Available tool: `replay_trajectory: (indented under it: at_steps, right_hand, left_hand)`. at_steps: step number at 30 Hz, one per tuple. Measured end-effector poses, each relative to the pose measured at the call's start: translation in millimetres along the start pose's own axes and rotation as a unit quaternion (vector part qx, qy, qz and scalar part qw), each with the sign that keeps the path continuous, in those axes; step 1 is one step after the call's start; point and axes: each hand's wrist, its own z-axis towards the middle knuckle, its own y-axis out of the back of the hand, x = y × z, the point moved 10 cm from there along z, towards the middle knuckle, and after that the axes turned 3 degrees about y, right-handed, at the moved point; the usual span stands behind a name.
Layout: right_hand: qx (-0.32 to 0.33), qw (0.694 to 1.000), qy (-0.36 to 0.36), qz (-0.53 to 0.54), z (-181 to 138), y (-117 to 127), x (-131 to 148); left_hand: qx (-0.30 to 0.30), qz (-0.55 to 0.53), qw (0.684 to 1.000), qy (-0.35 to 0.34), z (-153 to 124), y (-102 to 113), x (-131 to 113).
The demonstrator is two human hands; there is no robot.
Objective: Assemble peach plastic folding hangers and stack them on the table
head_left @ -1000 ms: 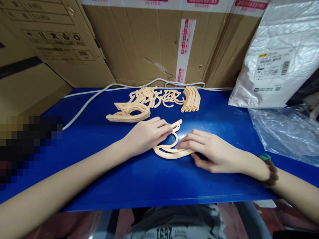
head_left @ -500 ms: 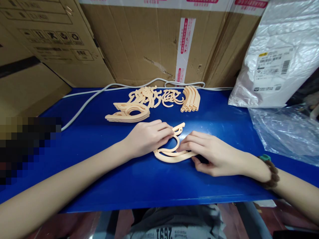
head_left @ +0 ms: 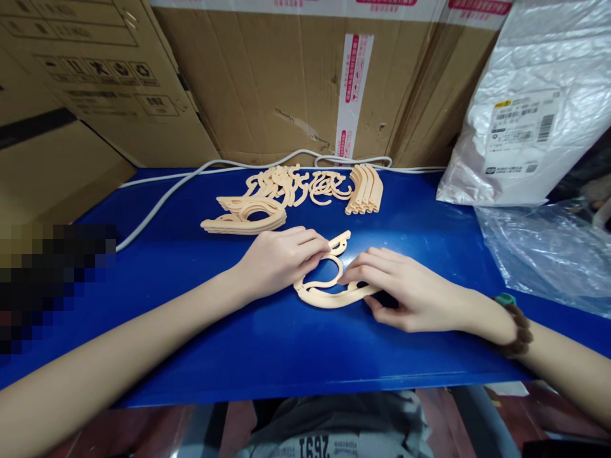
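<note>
A beige plastic folding hanger [head_left: 329,299], with curved arms and a ring-like middle, lies between my hands on the blue table [head_left: 267,356]. My left hand [head_left: 285,257] is closed on its left side, thumb and fingers pinching the arm; the fingers hide part of it. My right hand [head_left: 396,289] grips the right end of the lower arm, with the thumb below and the fingertips on the inner curve. Beyond my left hand sits a stack of similar folded hangers [head_left: 245,224].
Behind lie a heap of loose beige pieces [head_left: 281,184], several hooks [head_left: 327,186] and a row of curved arms [head_left: 365,189]. A white cable [head_left: 162,222] runs along the back. Cardboard boxes [head_left: 267,83] stand behind; a white plastic parcel [head_left: 520,127] and clear film [head_left: 539,254] are at right.
The hanger's lower arm and its inner curved piece have turned relative to each other, and the ring shows more fully. Both hands have shifted only slightly, keeping their hold.
</note>
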Motion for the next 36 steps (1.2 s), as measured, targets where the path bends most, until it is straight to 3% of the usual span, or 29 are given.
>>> replay_trajectory:
  at_steps: [15, 30, 36]
  right_hand:
    - [-0.029, 0.999, -0.019, -0.016, -0.7, 7.4, -17.6]
    - [-0.034, 0.999, 0.005, -0.034, -1.4, 10.4, -18.2]
    - [-0.038, 0.998, 0.009, -0.05, -1.9, 13.7, -16.2]
  left_hand:
    - [0.074, 0.014, 0.997, -0.021, -1.0, -19.4, 6.9]
    - [0.054, 0.101, 0.985, -0.128, -0.4, -12.8, -20.8]
    - [0.056, 0.109, 0.983, -0.136, -0.9, -10.6, -28.1]
